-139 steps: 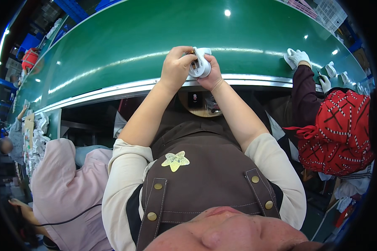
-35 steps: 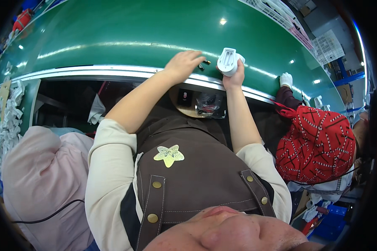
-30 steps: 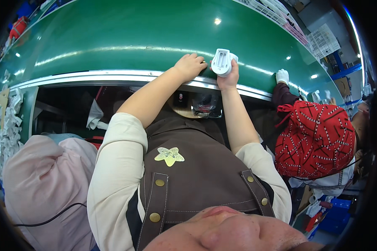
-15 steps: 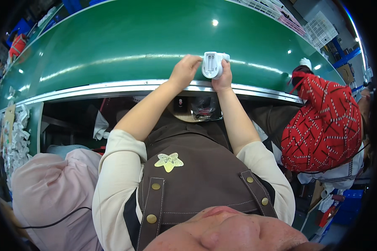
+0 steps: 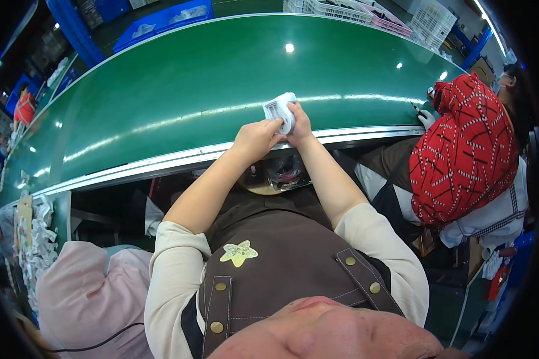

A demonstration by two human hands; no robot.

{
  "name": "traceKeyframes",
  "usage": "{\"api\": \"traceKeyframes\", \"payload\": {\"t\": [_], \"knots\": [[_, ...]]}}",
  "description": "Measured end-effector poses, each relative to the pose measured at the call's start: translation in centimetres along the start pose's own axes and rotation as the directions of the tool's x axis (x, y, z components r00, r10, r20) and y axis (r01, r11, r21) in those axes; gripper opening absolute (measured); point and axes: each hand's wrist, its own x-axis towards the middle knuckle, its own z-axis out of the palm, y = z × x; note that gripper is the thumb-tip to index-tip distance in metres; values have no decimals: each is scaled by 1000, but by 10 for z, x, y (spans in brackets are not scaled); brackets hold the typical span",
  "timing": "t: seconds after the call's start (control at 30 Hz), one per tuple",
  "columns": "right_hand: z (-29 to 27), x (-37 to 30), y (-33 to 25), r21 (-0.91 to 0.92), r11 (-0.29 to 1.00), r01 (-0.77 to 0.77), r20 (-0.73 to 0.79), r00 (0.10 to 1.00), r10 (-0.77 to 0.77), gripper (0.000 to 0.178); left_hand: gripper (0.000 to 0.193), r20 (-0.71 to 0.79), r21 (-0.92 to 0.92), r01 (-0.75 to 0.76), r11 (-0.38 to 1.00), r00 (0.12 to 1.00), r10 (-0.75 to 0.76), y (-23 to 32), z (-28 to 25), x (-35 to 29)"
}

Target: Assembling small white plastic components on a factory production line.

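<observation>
A white plastic device (image 5: 288, 102) with a rectangular battery compartment facing up is held tilted, just above the near edge of the green table. My right hand (image 5: 301, 125) is closed round its right side, thumb on top. My left hand (image 5: 256, 140) is bent in from the left, its fingertips pressed together on the device's lower end by the compartment. Those fingers cover part of the device, and whether they also pinch something small does not show.
The green table (image 5: 191, 78) has a metal edge (image 5: 191, 157). At right, a co-worker in red patterned cloth (image 5: 467, 149) has a white-gloved hand (image 5: 426, 119) by a dark pen-like tool. A person in pink (image 5: 96, 287) sits at left. Crates (image 5: 338, 11) stand beyond the table.
My left hand has moved from beside the device onto its lower end. The device has tilted. The view has shifted, and the co-worker's gloved hand and dark tool now show at the table edge.
</observation>
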Motion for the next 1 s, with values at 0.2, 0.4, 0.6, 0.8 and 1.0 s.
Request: {"api": "traceKeyframes", "payload": {"t": [0.2, 0.4, 0.6, 0.8, 1.0], "knots": [[5, -2, -3, 2, 999, -54, 44, 998, 54, 36, 32, -84, -80, -26, 996, 996, 19, -1, 3, -3], [-3, 15, 10, 3, 999, -45, 56, 997, 44, 33, 25, -105, -23, -19, 1000, 994, 17, -12, 3, -1], [-32, 34, -6, -2, 999, 39, -100, 994, -39, 31, 13, -192, 98, -64, 993, 978, 82, -27, -3, 11], [-6, 28, -10, -372, 900, 226, -172, 936, -306, 54, 13, 39, 200, 509, 837, 850, -526, -81, -19, -22], [0, 31, -30, -879, 252, 405, 254, 845, -470, 75, 17, 6, 163, 431, 887, 899, -438, -76, -13, -26]]}}
